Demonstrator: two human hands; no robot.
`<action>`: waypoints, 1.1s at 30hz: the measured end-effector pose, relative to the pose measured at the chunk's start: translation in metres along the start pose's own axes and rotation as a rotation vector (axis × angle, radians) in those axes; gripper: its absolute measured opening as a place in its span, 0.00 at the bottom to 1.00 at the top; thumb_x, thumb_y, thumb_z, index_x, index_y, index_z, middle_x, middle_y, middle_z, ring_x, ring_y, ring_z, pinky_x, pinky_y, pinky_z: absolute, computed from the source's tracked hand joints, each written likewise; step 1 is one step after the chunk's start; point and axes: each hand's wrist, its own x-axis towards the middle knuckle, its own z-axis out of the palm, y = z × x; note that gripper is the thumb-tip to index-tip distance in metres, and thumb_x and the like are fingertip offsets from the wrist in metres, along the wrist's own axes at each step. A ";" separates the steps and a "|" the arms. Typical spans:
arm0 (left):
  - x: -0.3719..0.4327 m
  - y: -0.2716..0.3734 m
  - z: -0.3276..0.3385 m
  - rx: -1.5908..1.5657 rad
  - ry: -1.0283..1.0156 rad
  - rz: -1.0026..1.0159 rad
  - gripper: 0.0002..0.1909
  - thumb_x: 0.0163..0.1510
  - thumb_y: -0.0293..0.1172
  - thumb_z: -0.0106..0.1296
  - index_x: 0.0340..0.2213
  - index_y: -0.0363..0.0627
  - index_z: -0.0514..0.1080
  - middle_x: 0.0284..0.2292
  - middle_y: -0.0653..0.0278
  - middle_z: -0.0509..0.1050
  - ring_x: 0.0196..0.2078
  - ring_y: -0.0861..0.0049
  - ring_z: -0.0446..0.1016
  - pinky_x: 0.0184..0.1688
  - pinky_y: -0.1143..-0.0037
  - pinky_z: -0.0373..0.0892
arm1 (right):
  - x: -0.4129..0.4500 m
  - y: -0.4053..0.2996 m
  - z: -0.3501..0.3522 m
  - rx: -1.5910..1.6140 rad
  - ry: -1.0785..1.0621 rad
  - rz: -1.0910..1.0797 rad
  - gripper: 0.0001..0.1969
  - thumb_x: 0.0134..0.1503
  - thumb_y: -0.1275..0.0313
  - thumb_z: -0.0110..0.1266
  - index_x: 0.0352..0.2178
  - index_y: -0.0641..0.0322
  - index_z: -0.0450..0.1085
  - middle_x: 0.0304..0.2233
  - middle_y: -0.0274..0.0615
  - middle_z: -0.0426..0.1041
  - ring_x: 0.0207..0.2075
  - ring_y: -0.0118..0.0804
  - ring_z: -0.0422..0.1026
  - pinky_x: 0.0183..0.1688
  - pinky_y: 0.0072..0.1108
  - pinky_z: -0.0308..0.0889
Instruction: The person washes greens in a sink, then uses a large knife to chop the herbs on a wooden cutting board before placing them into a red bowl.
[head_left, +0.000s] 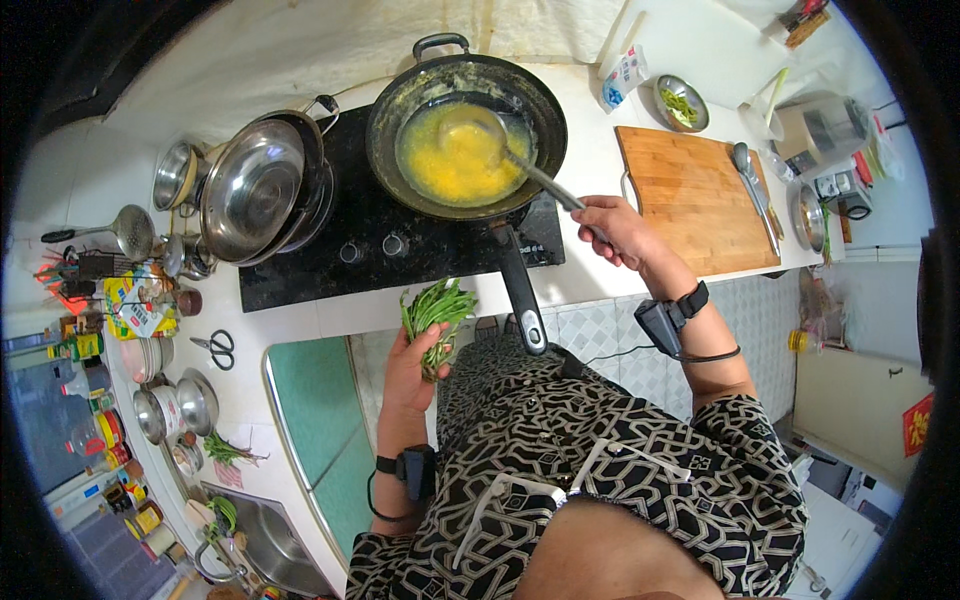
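A bunch of leafy green vegetable (441, 309) is gripped in my left hand (417, 358), just in front of the counter's edge. My right hand (611, 231) holds the handle of a metal ladle (559, 191). The ladle's bowl rests in yellow, egg-like liquid (450, 176) inside a dark wok (544, 97). That wok stands on the black cooktop (330, 283), its long black handle (521, 292) pointing toward me. Below the ladle's surface, part of its bowl is blurred by the liquid.
Stacked metal pans (251, 191) stand left of the wok. Scissors (216, 349) lie on the left counter, with a sink (277, 536) nearer me. At right are a wooden cutting board (686, 199), a kitchen knife (757, 206) and a bowl of cut greens (681, 103).
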 end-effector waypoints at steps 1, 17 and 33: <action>0.000 0.001 0.001 0.004 -0.002 0.001 0.19 0.52 0.29 0.55 0.46 0.47 0.66 0.37 0.65 0.74 0.30 0.79 0.70 0.18 0.81 0.63 | -0.001 -0.001 0.002 0.073 -0.068 0.077 0.14 0.55 0.70 0.49 0.40 0.68 0.66 0.18 0.32 0.66 0.08 0.20 0.56 0.06 0.15 0.49; -0.003 0.001 -0.008 0.027 -0.076 -0.007 0.18 0.54 0.31 0.53 0.46 0.47 0.65 0.37 0.65 0.74 0.30 0.81 0.71 0.18 0.82 0.64 | -0.015 -0.022 0.019 0.331 -0.160 -0.168 0.13 0.58 0.69 0.46 0.41 0.68 0.66 0.17 0.32 0.64 0.07 0.19 0.56 0.06 0.12 0.49; 0.012 -0.020 -0.007 0.068 -0.145 -0.080 0.17 0.53 0.32 0.54 0.44 0.45 0.66 0.36 0.65 0.75 0.30 0.81 0.71 0.18 0.82 0.63 | 0.002 0.014 0.008 -0.198 0.394 -0.393 0.22 0.55 0.69 0.51 0.52 0.63 0.63 0.20 0.29 0.63 0.15 0.18 0.59 0.12 0.14 0.55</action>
